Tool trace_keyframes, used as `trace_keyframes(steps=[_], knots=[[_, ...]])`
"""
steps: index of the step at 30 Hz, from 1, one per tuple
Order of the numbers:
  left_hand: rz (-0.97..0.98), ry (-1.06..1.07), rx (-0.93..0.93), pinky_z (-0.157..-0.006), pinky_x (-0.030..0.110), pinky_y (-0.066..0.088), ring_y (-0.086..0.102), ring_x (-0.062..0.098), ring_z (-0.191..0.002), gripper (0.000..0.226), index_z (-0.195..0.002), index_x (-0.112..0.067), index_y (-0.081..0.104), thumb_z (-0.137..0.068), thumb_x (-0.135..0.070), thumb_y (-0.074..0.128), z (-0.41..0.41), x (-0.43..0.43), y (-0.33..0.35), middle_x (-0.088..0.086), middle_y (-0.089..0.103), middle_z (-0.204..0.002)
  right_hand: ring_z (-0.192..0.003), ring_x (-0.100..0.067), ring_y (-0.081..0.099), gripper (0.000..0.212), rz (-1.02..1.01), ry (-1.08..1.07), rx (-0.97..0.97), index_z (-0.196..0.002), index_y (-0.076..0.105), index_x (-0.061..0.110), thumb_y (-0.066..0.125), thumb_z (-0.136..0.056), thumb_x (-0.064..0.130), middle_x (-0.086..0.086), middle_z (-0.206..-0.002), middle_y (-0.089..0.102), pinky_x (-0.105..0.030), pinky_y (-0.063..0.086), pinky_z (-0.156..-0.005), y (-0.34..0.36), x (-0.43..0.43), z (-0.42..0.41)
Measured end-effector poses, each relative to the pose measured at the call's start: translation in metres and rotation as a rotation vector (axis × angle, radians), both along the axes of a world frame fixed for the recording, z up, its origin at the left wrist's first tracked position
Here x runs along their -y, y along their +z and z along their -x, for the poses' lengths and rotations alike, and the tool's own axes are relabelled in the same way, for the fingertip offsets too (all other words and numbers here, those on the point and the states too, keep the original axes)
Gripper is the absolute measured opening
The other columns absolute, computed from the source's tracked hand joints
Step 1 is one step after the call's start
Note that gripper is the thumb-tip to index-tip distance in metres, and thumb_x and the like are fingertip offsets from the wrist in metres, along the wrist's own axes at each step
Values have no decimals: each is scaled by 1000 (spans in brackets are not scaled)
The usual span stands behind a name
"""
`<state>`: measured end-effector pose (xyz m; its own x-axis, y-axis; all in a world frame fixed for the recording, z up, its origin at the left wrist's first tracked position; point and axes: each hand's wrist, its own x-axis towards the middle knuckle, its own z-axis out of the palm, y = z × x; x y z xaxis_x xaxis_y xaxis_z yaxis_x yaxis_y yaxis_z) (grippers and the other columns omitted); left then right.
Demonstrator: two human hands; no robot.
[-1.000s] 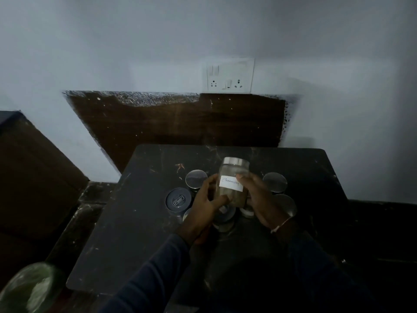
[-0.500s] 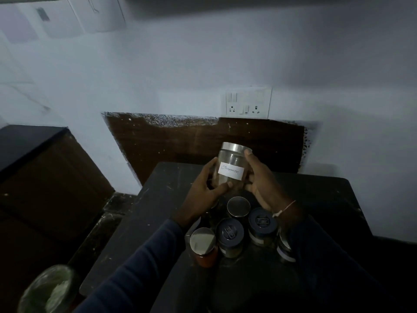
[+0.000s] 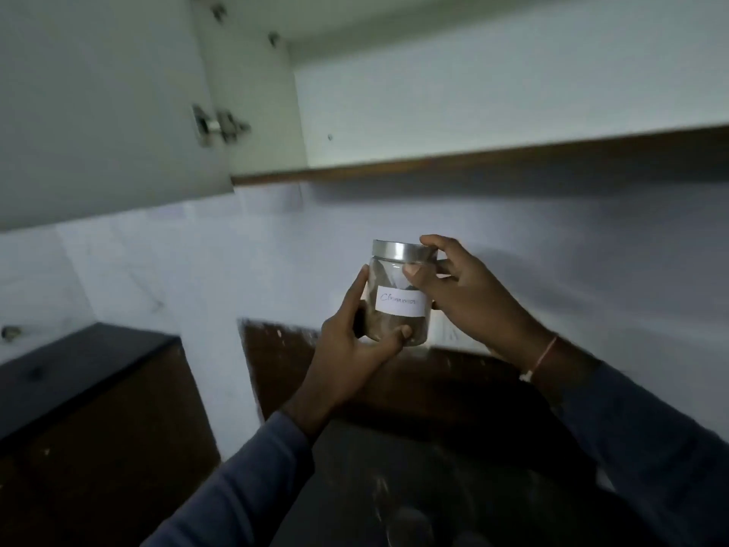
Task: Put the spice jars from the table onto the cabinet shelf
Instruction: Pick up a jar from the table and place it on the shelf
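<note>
Between the hands, a clear jar (image 3: 398, 298) with silver lid (image 3: 402, 249), white label (image 3: 401, 305), brown contents. Above: white cabinet (image 3: 473, 96), brown shelf edge (image 3: 473, 156).

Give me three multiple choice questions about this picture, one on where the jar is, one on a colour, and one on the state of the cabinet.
1. Where is the labelled spice jar?
A. On the cabinet shelf
B. Held in the air below the shelf
C. On the table

2. What colour is the jar's lid?
A. Silver
B. Red
C. Blue

3. What state is the cabinet door in?
A. Shut
C. Missing
B. Swung open

Answers: 1 B, the left hand and right hand hold it beneath the cabinet shelf. 2 A, the lid is shiny metal. 3 B, the door stands out to the left with its hinge exposed.
</note>
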<state>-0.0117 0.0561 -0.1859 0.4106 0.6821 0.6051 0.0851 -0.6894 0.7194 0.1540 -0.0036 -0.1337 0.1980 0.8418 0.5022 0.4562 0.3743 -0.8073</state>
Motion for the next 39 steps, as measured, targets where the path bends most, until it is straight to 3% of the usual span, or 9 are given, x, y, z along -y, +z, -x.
trace_keyframes(steps=[4,8,12,19,23,27,29,36,39], knots=[[-192,46,66,-84,18,53,65,1,-98,89,-148,-37,25,-75,-32,75,19,-39,86,-8,67,-111,-95,1,60,50,-204,-83,202,-126,46,27,68,-84,45,13,-109,60,-16,50,-76,92,-25,28],[-273,75,127,-72,4,47,61,-12,-90,87,-148,-38,23,-77,-31,73,33,-87,162,-15,65,-110,-103,-11,62,45,-317,-81,239,-122,48,30,67,-84,45,8,-112,62,-37,55,-88,166,-79,50],[-305,51,130,-64,0,44,60,-15,-81,77,-145,-37,29,-82,-22,70,44,-140,198,-18,64,-97,-106,-16,61,38,-345,-118,295,-117,51,29,66,-85,42,5,-112,63,-44,51,-95,200,-137,65],[-271,85,-27,-70,15,52,64,2,-89,81,-147,-28,24,-78,-30,67,52,-231,198,-9,65,-104,-108,-20,59,37,-198,-250,372,-121,51,23,65,-89,34,-3,-120,62,-27,43,-86,199,-218,80],[-476,296,-261,-79,33,54,64,14,-89,58,-129,-26,44,-79,-53,56,55,-275,198,-5,69,-100,-105,-22,60,37,-107,-326,476,-115,53,21,68,-84,34,-5,-121,63,-32,49,-89,203,-267,79],[-559,528,-417,-54,26,42,59,16,-62,48,-79,-20,64,-86,-58,35,64,-346,178,-2,61,-63,-105,-27,60,41,63,-349,574,-113,51,16,72,-81,30,-8,-118,61,-41,52,-92,208,-349,82],[-613,566,-410,-46,24,29,46,14,-48,52,-53,-15,49,-88,-51,37,61,-352,183,-2,46,-49,-106,-28,60,43,78,-397,606,-114,51,13,73,-81,31,-10,-117,62,-42,51,-93,221,-364,78],[-622,463,-494,-52,28,28,48,20,-60,45,-51,-19,37,-87,-47,35,54,-344,189,-2,45,-57,-104,-30,62,50,148,-414,673,-113,48,13,75,-78,36,-12,-117,62,-48,53,-92,235,-402,66],[-561,347,-652,-59,29,36,54,22,-76,41,-62,-23,49,-82,-50,26,54,-342,197,2,58,-79,-106,-32,62,57,166,-461,741,-123,45,9,73,-81,37,-13,-120,59,-44,54,-90,243,-411,71]])
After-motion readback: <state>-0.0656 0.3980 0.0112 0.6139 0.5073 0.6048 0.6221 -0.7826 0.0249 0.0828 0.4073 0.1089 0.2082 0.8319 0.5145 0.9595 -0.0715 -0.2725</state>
